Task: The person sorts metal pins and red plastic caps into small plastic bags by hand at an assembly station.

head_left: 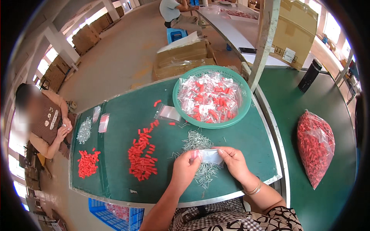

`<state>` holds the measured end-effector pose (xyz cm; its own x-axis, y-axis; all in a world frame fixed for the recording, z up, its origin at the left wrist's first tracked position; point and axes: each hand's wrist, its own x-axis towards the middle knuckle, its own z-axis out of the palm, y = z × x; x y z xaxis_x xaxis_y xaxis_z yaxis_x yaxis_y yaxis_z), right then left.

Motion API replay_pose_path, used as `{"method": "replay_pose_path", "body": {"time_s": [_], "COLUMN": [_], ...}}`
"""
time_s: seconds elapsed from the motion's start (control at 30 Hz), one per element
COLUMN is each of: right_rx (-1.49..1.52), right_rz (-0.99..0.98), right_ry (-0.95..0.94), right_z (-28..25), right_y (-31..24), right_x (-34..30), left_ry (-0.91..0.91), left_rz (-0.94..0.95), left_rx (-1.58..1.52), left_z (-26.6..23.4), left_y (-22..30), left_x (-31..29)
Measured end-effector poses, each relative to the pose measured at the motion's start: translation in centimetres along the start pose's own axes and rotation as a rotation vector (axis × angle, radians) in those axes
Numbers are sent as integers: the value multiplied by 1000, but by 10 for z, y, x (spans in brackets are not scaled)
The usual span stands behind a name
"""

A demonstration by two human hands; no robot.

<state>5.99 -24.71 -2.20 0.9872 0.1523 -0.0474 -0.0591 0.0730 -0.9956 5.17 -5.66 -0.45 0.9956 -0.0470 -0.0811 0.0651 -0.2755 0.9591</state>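
Note:
Between my two hands is a small clear zip bag (pixel 211 156), held above a pile of metal screws (pixel 194 141). My left hand (pixel 185 166) pinches the bag's left end, where a reddish strip shows. At its right end, the thumb and fingers of my right hand (pixel 233 161) grip the plastic. Whether anything lies inside the bag, I cannot tell. Left of my hands, red plastic plugs (pixel 142 159) form a heap on the green table. A stack of clear bags (pixel 169 113) rests beyond the screws, beside the basket.
A green basket (pixel 178 103) of filled bags stands at the table's far right. On the right-hand table are a large bag of red plugs (pixel 315 148) and a black bottle (pixel 310 75). A co-worker (pixel 48 119) sits at left near more plugs (pixel 88 163) and screws (pixel 84 131). A blue crate (pixel 104 217) sits below.

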Motion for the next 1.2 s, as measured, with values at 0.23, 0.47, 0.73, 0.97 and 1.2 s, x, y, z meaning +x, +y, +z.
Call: {"method": "replay_pose_path", "body": {"time_s": [0.23, 0.47, 0.73, 0.97, 1.2], "right_rx": [317, 395, 385, 332, 197], "right_rz": [171, 175, 82, 54, 93], "right_ry": [-75, -42, -45, -178, -378], "right_z": [0, -3, 15, 62, 141], "right_y": [-2, -2, 2, -12, -8], "right_x": [3, 3, -6, -23, -56], "left_ry": [171, 163, 137, 190, 235], "left_rz": [34, -52, 4, 115, 146], "left_rx": [-87, -599, -778, -600, -386], "left_z": [-15, -43, -85, -83, -93], "left_y": [-10, -1, -10, -6, -41], "left_x": [-3, -15, -73, -129, -177]}}
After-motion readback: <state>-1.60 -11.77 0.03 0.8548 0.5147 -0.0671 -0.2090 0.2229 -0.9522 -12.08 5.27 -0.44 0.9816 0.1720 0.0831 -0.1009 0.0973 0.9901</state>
